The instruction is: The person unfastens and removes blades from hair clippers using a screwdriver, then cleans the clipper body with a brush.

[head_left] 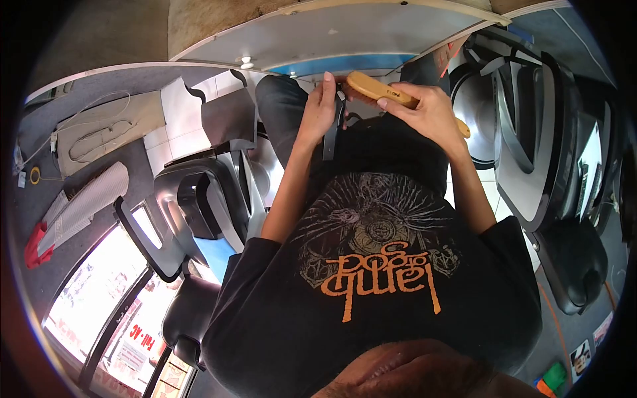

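Note:
My right hand (pixel 428 113) is closed around a wooden-handled brush (pixel 375 88), its pale handle end sticking out past the wrist. The reddish-brown bristles face left and down, toward my left hand (pixel 320 113). That hand is closed on a slim black tool (pixel 330 140), whose long end hangs below the fingers. Its kind is hard to make out, since the hand covers much of it. The brush head is right beside the tool; whether the bristles touch it I cannot tell. Both hands are in front of my lap, above dark trousers.
A grey-white counter panel (pixel 332 34) stands just ahead of my hands. Black salon chairs are on both sides, one at left (pixel 196 199) and one at right (pixel 531 132). A board with cables (pixel 106 139) lies at far left, near a glass door (pixel 99 285).

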`<state>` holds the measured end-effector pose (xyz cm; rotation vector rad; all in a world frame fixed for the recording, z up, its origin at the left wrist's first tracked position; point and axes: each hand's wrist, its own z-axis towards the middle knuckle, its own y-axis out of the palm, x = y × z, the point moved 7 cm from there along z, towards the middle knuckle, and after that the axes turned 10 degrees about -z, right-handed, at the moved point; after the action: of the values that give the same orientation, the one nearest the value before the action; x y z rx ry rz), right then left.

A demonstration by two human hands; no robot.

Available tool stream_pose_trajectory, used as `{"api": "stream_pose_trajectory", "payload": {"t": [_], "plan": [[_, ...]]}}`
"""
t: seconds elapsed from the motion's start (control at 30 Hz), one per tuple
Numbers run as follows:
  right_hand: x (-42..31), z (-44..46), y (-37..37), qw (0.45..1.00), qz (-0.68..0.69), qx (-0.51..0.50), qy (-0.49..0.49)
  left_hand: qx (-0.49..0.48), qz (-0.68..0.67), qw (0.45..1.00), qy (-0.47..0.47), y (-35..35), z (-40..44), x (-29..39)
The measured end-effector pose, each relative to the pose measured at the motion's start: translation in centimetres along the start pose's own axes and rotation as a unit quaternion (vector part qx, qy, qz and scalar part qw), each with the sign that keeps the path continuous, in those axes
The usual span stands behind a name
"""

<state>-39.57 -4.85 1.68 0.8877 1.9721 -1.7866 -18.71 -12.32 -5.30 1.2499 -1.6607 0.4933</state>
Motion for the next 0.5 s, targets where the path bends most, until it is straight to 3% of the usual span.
{"api": "stream_pose_trajectory", "payload": {"t": [0.1,0.2,0.3,0.5], "plan": [[0.9,0.4,1.6,0.996,-0.013,-0.081,0.044,0.012,0.034,0.999,0.022,0.4,0.1,0.0],[1.5,0.3,1.0,0.999,-0.026,-0.023,0.029,0.011,0.041,0.998,0.044,0.1,-0.1,0.4],[1.0,0.1,0.3,0.999,0.047,-0.002,0.022,0.011,0.041,0.996,0.077,0.2,-0.5,0.8],[-0.1,0.0,-0.9,0.999,-0.022,-0.016,0.024,-0.010,0.067,0.985,0.158,0.3,-0.4,1.2]]}}
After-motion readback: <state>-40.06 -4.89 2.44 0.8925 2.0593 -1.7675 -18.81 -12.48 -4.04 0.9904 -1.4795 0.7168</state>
